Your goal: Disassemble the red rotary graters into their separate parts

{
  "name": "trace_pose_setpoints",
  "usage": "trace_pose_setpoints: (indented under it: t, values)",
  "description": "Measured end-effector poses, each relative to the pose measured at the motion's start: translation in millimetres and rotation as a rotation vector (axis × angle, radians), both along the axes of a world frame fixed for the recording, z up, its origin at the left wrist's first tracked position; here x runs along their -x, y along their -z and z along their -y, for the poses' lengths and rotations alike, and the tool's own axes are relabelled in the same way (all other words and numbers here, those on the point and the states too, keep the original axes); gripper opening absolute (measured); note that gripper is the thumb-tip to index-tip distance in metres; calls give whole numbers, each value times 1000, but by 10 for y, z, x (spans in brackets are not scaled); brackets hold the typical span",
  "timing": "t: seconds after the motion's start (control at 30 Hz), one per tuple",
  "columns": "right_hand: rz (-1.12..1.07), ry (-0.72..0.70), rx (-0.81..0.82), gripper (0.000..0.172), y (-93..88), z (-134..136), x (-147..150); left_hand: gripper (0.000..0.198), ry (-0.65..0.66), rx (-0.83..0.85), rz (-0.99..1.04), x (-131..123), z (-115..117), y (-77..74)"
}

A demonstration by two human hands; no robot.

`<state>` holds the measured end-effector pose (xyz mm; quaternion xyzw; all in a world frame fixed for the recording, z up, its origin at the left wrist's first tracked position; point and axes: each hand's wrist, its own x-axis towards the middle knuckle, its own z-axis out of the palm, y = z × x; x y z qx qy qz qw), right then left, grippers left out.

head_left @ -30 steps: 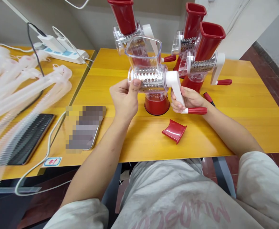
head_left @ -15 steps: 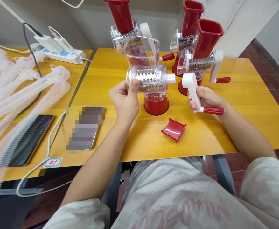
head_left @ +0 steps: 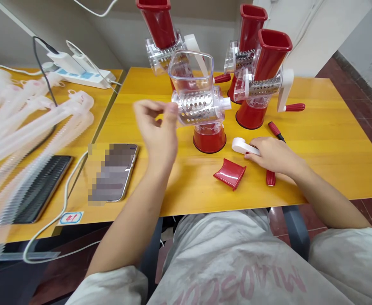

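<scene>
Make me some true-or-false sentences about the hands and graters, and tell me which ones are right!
1. Three red-topped graters stand farther back than the front grater. True.
2. The right hand is on the white crank. True.
3. The crank is fixed to the front grater. False: it is off.
4. The left hand is holding a phone. False: the left hand is by the front grater; the phone lies on the table.
5. The curved red piece lies on the table. True.

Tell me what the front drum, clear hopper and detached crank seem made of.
Drum: metal, likely stainless steel, given its silvery shine and punched holes. Hopper: glossy clear plastic, probably; the grater behind shows through, but glass isn't ruled out. Crank: smooth, opaque white, probably moulded plastic, with a glossy red grip.
</scene>
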<state>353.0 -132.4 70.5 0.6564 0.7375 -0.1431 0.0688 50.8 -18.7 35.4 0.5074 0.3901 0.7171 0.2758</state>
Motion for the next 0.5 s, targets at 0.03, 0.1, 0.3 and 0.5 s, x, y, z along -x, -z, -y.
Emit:
trace_pose_setpoints:
  t: [0.03,0.1,0.3,0.5]
  values:
    - [-6,0,-3,41,6,-8,-6,80,-69,-76,46,80,16,-50]
    - [-34,-3,4,41,9,-24,-28,72,-131,-208,54,197,161,-153]
    - [-159,0,3,47,3,20,-136,59,670,-337,-972,124,1041,-144]
    - [-536,25,-413,71,-121,64,-116,78,494,-293,-748,332,877,264]
